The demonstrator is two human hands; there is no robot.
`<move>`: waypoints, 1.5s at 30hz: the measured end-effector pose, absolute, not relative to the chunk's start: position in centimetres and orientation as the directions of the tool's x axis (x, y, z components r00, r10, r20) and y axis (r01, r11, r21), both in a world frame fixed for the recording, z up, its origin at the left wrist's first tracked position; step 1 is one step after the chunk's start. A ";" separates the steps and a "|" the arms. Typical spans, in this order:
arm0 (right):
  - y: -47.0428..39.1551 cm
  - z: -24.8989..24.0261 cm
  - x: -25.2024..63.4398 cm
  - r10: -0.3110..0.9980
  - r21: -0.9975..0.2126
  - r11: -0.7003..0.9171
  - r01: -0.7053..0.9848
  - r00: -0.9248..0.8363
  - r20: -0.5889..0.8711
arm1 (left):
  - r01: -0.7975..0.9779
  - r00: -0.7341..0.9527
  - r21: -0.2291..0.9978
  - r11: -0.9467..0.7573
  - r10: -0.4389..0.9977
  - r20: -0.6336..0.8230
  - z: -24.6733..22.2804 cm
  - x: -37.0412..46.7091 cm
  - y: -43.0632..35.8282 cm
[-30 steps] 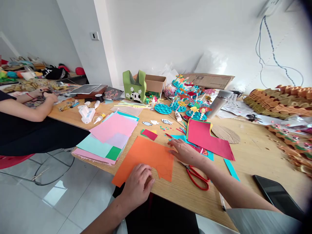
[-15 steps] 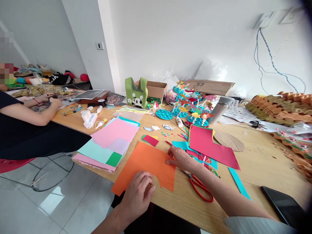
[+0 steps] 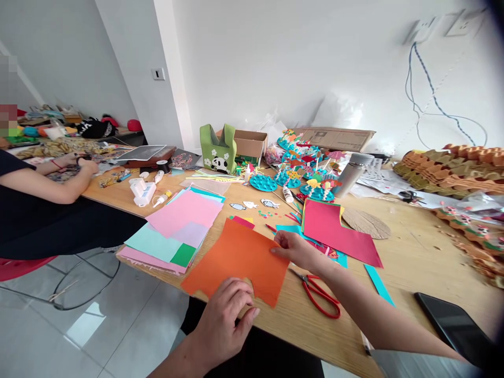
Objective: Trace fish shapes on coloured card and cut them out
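Observation:
A sheet of orange paper (image 3: pixel 236 252) with a cut-out notch in its near edge is raised in part off the table. Its right edge is pinched between the thumb and fingers of my right hand (image 3: pixel 293 251). Loosely curled, my left hand (image 3: pixel 230 315) is at the sheet's near edge; its thumb stands apart from the fingers, and nothing shows between them. Red-handled scissors (image 3: pixel 321 296) lie to the right of the sheet. Small red and yellow paper pieces (image 3: pixel 243 222) lie partly hidden behind its far edge.
Stacked pastel paper (image 3: pixel 185 215) lies left, red paper (image 3: pixel 338 231) right. Fish cut-outs (image 3: pixel 250 205), a glue bottle (image 3: pixel 288 195), blue fish crafts (image 3: pixel 291 176) and a steel flask (image 3: pixel 352 176) stand farther back. A phone (image 3: pixel 449 325) lies at right. Another person's arm (image 3: pixel 66 181) is at far left.
My right hand has taken hold of the orange sheet's right edge and lifted it; the sheet now bends and covers more of the small paper pieces. My left hand has shifted slightly right.

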State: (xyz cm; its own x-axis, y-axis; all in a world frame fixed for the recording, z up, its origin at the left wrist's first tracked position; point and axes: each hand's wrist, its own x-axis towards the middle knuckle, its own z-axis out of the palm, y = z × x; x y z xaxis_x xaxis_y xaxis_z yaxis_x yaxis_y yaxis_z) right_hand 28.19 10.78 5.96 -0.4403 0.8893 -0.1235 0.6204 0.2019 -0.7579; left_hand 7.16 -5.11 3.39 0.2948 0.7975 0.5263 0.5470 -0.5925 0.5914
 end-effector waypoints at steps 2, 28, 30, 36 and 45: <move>9.8 7.4 28.6 0.880 -0.842 0.156 0.517 -0.460 -0.119 | 0.489 0.312 0.633 -0.601 0.798 0.516 3.7 7.6 -5.8; 0.0 3.4 35.9 0.888 -0.033 0.422 0.906 -0.405 0.220 | -0.701 -0.143 0.712 0.031 0.973 -0.183 7.1 6.2 0.9; -0.1 2.2 36.2 0.871 0.081 0.436 0.896 -0.443 0.214 | -0.714 -0.111 0.699 0.052 0.976 -0.187 7.2 6.1 1.4; -0.3 1.5 36.7 0.836 0.011 0.452 0.892 -0.428 0.343 | -0.739 -0.065 0.670 0.070 0.983 -0.174 7.8 5.4 2.8; 0.1 8.8 30.9 0.863 -0.690 0.467 0.553 -0.454 0.221 | -0.779 -0.050 0.624 0.066 0.985 -0.167 9.3 4.9 7.6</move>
